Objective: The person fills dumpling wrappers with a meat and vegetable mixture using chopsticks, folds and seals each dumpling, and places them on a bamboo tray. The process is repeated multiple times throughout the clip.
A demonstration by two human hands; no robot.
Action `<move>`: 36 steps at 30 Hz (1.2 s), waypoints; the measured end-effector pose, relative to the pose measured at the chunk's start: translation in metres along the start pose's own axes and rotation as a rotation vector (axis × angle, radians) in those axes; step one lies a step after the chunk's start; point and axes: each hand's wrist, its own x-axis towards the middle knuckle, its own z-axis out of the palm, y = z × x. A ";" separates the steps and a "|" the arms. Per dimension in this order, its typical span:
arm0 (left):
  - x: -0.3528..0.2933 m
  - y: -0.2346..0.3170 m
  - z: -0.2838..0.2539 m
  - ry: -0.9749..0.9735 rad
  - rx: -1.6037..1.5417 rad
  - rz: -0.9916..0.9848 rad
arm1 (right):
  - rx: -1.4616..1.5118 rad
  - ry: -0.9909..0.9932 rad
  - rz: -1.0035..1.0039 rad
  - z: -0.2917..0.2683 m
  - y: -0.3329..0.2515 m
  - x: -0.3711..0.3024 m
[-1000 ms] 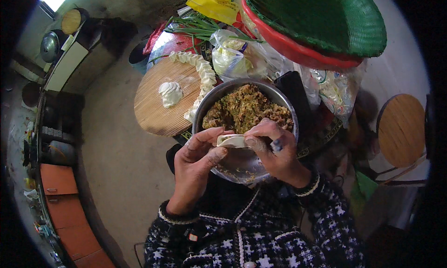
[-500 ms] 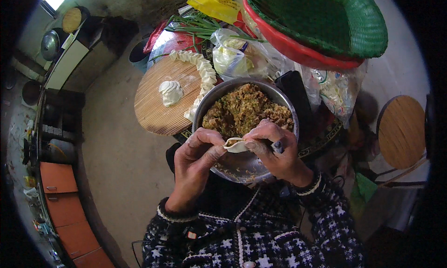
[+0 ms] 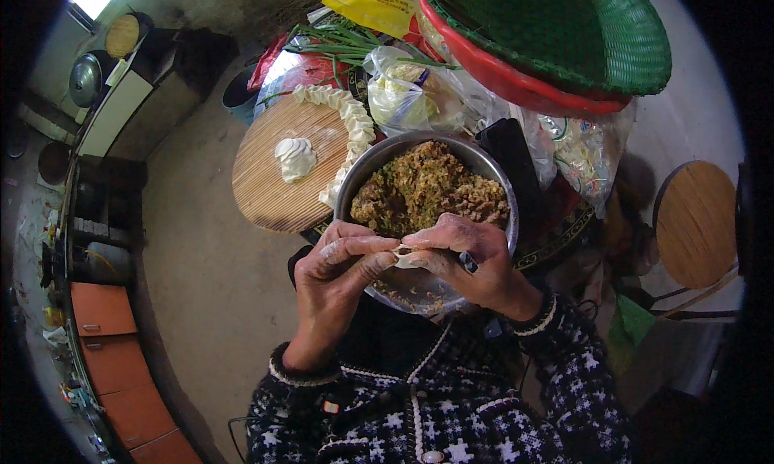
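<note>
Between my fingertips, above the near part of a metal bowl, is a small white dumpling, mostly covered by my fingers. My left hand pinches its left end with thumb and forefinger. On the other end, my right hand presses the dough edge, and a dark handle-like piece shows between its fingers. Brown-green minced filling fills the far side of the bowl. To the left, a round wooden board carries a stack of dough wrappers and a curved row of finished dumplings.
Behind the bowl lie a clear bag with a cabbage, spring onions and a yellow bag. A green basket sits in a red basin at the far right. Beside the bowl rests a black phone-like object.
My fingers have drawn closer together over the dumpling, covering more of it. Its opening looks narrower. The bowl and board stay in place.
</note>
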 end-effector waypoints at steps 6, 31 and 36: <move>0.000 0.008 -0.003 -0.016 0.191 0.091 | 0.019 -0.007 -0.001 0.007 -0.001 0.000; 0.000 -0.009 0.003 0.135 -0.235 -0.244 | -0.136 0.065 0.085 0.014 0.002 0.008; 0.003 -0.013 0.002 0.137 -0.311 -0.240 | -0.192 0.012 -0.015 0.019 0.001 0.010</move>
